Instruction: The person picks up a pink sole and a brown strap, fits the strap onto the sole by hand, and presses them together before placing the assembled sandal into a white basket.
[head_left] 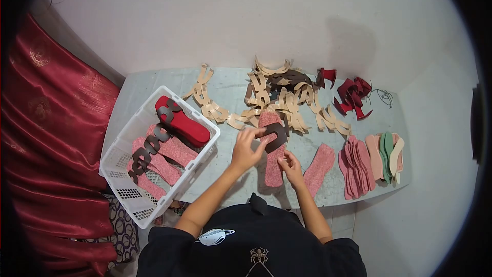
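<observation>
A pink speckled sole (273, 166) lies upright in front of me, with a dark brown strap piece (277, 137) across its upper part. My left hand (248, 147) is at the strap's left side, its fingers closed on the strap's edge. At the sole's right edge, my right hand (290, 166) has its fingers bent and pressed to the sole. Another pink sole (320, 166) rests on the table to the right of that hand.
On the left stands a white basket (190, 172) with pink soles, dark straps and a red sole (187, 127). Beige strap pieces (292, 110) are heaped behind. Dark red straps (353, 96) lie back right; pink soles (357, 166) and green soles (385, 156) stand in rows at right.
</observation>
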A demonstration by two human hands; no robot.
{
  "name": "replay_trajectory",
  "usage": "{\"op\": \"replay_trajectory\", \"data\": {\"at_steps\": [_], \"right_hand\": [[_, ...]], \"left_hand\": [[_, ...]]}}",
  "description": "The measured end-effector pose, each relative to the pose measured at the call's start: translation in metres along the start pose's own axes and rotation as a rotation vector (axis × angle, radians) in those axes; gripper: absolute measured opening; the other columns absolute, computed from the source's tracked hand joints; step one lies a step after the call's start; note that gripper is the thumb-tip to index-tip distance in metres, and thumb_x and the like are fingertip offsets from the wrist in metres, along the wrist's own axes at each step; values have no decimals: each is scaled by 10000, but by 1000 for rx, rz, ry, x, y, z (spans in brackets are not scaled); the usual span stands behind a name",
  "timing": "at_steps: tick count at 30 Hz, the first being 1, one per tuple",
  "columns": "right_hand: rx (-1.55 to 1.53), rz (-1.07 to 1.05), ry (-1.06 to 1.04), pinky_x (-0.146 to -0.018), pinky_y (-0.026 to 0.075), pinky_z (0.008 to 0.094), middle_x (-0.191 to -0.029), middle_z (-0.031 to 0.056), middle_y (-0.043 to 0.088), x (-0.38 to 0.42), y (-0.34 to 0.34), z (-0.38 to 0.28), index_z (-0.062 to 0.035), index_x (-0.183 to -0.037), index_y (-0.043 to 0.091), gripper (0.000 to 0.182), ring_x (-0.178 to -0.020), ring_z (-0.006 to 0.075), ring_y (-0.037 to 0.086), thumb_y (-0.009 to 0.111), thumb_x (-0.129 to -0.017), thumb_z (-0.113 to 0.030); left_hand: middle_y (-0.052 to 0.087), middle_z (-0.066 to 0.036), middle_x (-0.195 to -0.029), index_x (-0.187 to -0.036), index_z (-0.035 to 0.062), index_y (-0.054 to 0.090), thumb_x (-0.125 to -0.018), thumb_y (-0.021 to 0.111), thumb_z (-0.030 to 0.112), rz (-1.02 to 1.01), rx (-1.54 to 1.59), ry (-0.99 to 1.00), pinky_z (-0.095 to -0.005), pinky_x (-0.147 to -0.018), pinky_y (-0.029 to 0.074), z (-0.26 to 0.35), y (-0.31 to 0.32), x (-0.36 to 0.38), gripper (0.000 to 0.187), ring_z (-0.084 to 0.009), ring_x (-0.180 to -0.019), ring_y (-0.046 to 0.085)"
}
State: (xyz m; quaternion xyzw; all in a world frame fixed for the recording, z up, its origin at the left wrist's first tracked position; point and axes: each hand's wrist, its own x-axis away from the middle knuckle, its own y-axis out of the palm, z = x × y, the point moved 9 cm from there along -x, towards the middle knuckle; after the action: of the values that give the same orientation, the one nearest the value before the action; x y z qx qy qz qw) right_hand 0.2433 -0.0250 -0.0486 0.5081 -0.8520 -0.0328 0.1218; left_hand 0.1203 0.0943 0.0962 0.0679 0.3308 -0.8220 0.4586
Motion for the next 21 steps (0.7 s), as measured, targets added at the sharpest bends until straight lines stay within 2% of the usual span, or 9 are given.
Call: {"op": "replay_trajectory", "data": {"at_steps": [5,9,12,13,15,17,19,20,21], "right_hand": [[-9,-18,-75,-790,397,228,-1020,33,530,6,-5,-12,17,-1154,462,360,-879,93,508,555,-832,-113],[146,-107,-28,-798,399,242,-999,42,558,8,-10,-5,5,-1144,483,333,-893,98,508,526,-853,-149],[231,-157,-33,-805,399,254,-996,45,567,8,-7,-10,-7,-1134,500,321,-909,104,507,513,-862,-176],[223,-194,-38,-809,399,259,-999,44,569,11,-2,-15,-14,-1128,509,317,-917,107,507,510,-864,-189],[214,-207,-34,-828,398,276,-1016,58,569,10,-1,-18,-12,-1121,514,318,-934,127,512,511,-862,-196],[329,-246,-34,-843,398,291,-1039,77,567,11,0,-16,-14,-1115,519,315,-950,145,517,508,-864,-204],[358,-283,-27,-849,397,296,-1045,84,566,14,8,-28,-14,-1112,520,313,-957,151,517,506,-864,-205],[388,-323,-17,-854,397,301,-1050,92,565,17,14,-31,-14,-1110,521,312,-965,157,518,504,-865,-207],[387,-322,-9,-854,397,301,-1050,92,565,17,15,-32,-14,-1110,521,312,-965,157,518,504,-865,-207]], "left_hand": [[526,-94,-986,-1013,57,549,-713,653,205,60,-21,25,-356,-846,344,-27,11,-21,350,-268,-969,474],[523,-81,-1023,-1064,83,523,-698,650,369,-15,-161,53,-415,-861,290,-8,11,-33,482,-262,-1010,446],[549,-107,-1086,-1202,83,429,-642,596,585,-268,-471,-128,-490,-850,246,-29,24,-41,771,-243,-1036,478],[549,-107,-1086,-1202,83,429,-642,596,585,-261,-473,-123,-490,-850,246,-32,21,-44,771,-243,-1036,478],[582,-143,-977,-1248,108,404,-642,584,619,-634,-399,-328,-481,-868,220,-56,39,-32,812,-281,-842,563],[580,-137,-1020,-1243,104,420,-628,627,586,-693,-306,-334,-450,-901,266,-60,42,-30,809,-267,-837,587],[575,-109,-1066,-1222,104,447,-626,679,506,-685,-10,-157,-368,-907,333,-47,51,-31,755,-227,-881,581],[569,-76,-1097,-1181,102,493,-665,711,332,-739,98,-174,-289,-866,385,-51,58,-26,606,-192,-886,571],[569,-76,-1097,-1181,102,493,-665,711,332,-743,102,-180,-289,-866,385,-56,61,-25,606,-192,-886,571]]}}
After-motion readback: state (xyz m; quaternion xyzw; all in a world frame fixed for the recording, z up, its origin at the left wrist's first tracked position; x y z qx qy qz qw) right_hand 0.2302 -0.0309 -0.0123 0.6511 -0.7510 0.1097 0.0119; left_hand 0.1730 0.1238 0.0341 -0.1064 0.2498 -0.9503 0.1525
